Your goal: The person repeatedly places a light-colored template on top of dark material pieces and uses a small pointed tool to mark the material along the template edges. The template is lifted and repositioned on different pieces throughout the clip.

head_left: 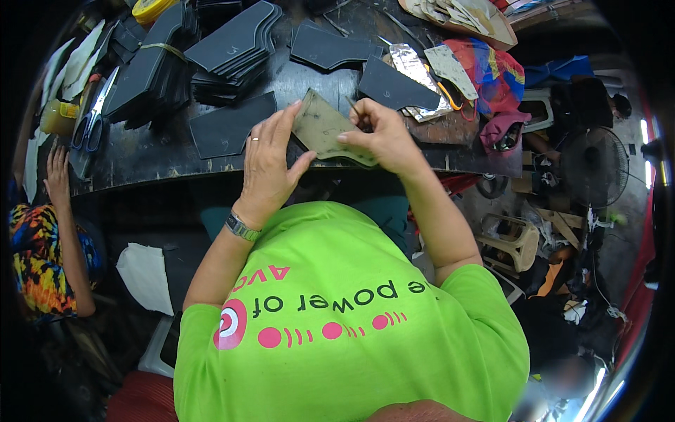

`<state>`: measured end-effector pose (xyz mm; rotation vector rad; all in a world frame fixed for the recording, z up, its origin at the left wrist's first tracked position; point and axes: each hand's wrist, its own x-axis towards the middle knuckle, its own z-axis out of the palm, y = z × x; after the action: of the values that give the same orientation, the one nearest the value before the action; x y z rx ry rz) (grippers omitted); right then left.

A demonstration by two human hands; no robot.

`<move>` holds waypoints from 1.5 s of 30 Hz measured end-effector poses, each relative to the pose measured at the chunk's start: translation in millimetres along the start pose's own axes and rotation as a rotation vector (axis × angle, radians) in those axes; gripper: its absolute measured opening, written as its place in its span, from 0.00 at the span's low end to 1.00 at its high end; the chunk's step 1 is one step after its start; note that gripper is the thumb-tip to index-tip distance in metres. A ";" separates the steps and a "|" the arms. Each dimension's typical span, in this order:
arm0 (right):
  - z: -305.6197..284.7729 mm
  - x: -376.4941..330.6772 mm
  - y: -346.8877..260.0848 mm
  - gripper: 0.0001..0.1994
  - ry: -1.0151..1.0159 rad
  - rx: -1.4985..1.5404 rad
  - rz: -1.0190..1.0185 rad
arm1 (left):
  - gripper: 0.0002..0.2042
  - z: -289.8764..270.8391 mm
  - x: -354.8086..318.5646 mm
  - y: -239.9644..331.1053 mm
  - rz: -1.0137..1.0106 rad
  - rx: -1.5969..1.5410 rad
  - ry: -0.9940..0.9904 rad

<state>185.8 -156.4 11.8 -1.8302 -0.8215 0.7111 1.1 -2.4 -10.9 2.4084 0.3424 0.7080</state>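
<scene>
An olive-grey, dark-smudged pattern piece (325,128) lies near the table's front edge, with a dark edge showing under its lower side. My left hand (271,151) rests along its left edge, fingers straight and thumb spread apart. My right hand (383,137) is closed around a thin pen-like tool (353,106); its thumb presses on the right part of the pattern piece. The tool's lower end is hidden by the fingers. Just left of my left hand lies a flat black cut piece (228,130).
Stacks of black cut pieces (232,42) stand along the table's back. Scissors (98,112) lie at left, orange-handled scissors (448,95) at right by silver foil (415,67). Another person's hand (58,169) rests at the left table edge. A fan (596,167) stands at right.
</scene>
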 end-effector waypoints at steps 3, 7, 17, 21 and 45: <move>-51.4 8.9 -12.4 0.16 -0.061 0.175 0.005 | 0.43 -0.1 -0.3 1.9 0.038 0.010 -0.046; -113.6 25.9 -22.4 0.28 0.048 -0.327 0.065 | 0.34 5.8 2.1 4.4 0.070 0.009 -0.110; -123.7 41.5 -1.3 0.13 0.095 -0.412 0.161 | 0.20 0.9 3.2 2.8 0.131 -0.101 -0.119; -134.2 36.5 -29.7 0.09 0.035 -0.229 0.008 | 0.13 -32.2 -12.3 -2.8 0.043 -0.203 -0.032; -54.6 183.1 8.5 0.16 0.251 -0.493 -0.404 | 0.28 -77.5 -21.9 -66.9 -0.337 0.274 0.104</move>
<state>339.7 -43.2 3.0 -2.0339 -1.2229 0.0133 -65.3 78.4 -8.1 2.4785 0.9161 0.6665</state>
